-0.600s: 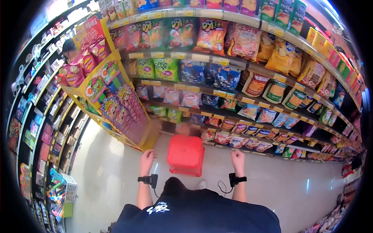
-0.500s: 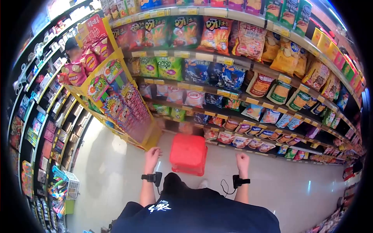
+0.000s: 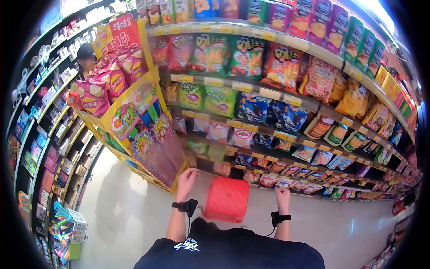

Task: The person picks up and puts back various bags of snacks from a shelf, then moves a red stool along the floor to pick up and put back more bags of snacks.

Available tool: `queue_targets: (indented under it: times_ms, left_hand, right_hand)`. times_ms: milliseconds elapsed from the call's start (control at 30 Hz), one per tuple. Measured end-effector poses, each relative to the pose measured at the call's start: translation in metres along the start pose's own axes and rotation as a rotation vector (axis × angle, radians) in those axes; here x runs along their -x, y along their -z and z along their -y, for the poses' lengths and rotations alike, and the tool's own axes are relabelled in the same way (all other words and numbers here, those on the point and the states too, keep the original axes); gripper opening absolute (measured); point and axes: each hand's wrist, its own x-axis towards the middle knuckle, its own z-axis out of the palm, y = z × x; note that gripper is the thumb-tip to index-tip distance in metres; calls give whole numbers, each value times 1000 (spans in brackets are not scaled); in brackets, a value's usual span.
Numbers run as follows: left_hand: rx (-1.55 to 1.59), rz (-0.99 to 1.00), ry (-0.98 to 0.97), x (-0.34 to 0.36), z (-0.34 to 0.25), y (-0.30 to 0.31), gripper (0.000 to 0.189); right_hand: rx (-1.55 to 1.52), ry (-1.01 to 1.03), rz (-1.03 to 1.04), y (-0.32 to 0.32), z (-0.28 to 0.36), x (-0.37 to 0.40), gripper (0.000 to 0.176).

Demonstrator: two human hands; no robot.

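Observation:
My left hand (image 3: pixel 187 180) is raised in front of me, its fingers loosely bent and apart, with nothing seen in it. It is nearest to a red plastic stool (image 3: pixel 227 199) on the floor and the foot of a yellow cardboard display stand (image 3: pixel 172 184). On the other side of the stool, my right hand (image 3: pixel 282 195) is closed in a fist, and no object shows in it. Neither hand touches the stool or the shelves. Both wrists wear black straps with a small device.
Long shelves ahead carry snack bags (image 3: pixel 253 107) and, along the top, chip canisters (image 3: pixel 320 22). Pink chip bags (image 3: pixel 117 83) fill the stand's top. A person (image 3: pixel 86 56) is partly hidden behind it. A white basket (image 3: pixel 79 224) stands at lower left by another shelf.
The shelves and stand appear larger and closer, shifted right and down in view. The stool has also shifted right and lower. Both hands stay raised, with nothing picked up.

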Motion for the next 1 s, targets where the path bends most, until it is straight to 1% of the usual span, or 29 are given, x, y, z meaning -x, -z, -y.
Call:
queue_targets:
  times_ms: [33,67,167,233,267,367,400,433,500,567,600,633,667,700,767,867,933,967,1000]
  left_hand:
    - [25,7,-15,-10,-1,14,16]
    - [4,1,-13,-22,2,29,16]
    - [-23,0,-29,-64,9,61,16]
    - [-15,12,-52,-91,-1,72,17]
    - [-39,26,-47,-103,-9,76,17]
    - [39,93,-64,-146,-13,81,16]
    - [13,95,-71,-157,-20,81,16]
    - [6,107,-92,-166,-28,78,16]
    - [-20,117,-149,-185,-44,75,16]
    - [-50,65,-185,-208,-60,67,16]
    - [-35,60,-205,-228,-61,62,16]
    - [-130,-12,-365,-246,-77,54,17]
    - [-230,-37,-475,-260,-92,47,20]
    - [-328,-59,-580,-268,-122,39,22]
    - [-185,-40,-517,-306,-138,19,28]
    - [-403,-196,-769,-355,-150,-9,34]
    - [-417,-164,-741,-359,-162,-18,39]
    - [-420,-150,-729,-363,-170,-22,41]
    - [-522,-185,-766,-367,-172,-24,43]
  right_hand:
    - [44,21,1,-21,15,3,32]
    - [-60,83,21,-43,28,4,29]
    - [142,117,81,-102,60,-3,25]
    - [145,181,81,-132,87,-6,28]
    - [145,213,83,-143,101,-12,30]
    - [139,152,63,-155,157,-15,29]
    - [117,143,29,-156,173,-12,28]
    - [212,130,6,-156,166,-17,28]
    - [122,139,-23,-153,160,-13,29]
    - [102,151,-7,-143,171,-6,27]
    - [72,147,-65,-143,167,-5,28]
    - [48,135,-122,-141,162,-3,30]
    - [25,114,-125,-138,157,-4,30]
    - [6,88,-129,-133,152,-3,31]
    - [-39,54,-141,-125,144,0,33]
    - [-91,42,-179,-113,132,6,34]
    - [-85,55,-224,-100,126,14,35]
    - [-105,30,-243,-93,117,16,35]
    - [-121,6,-260,-84,105,21,35]
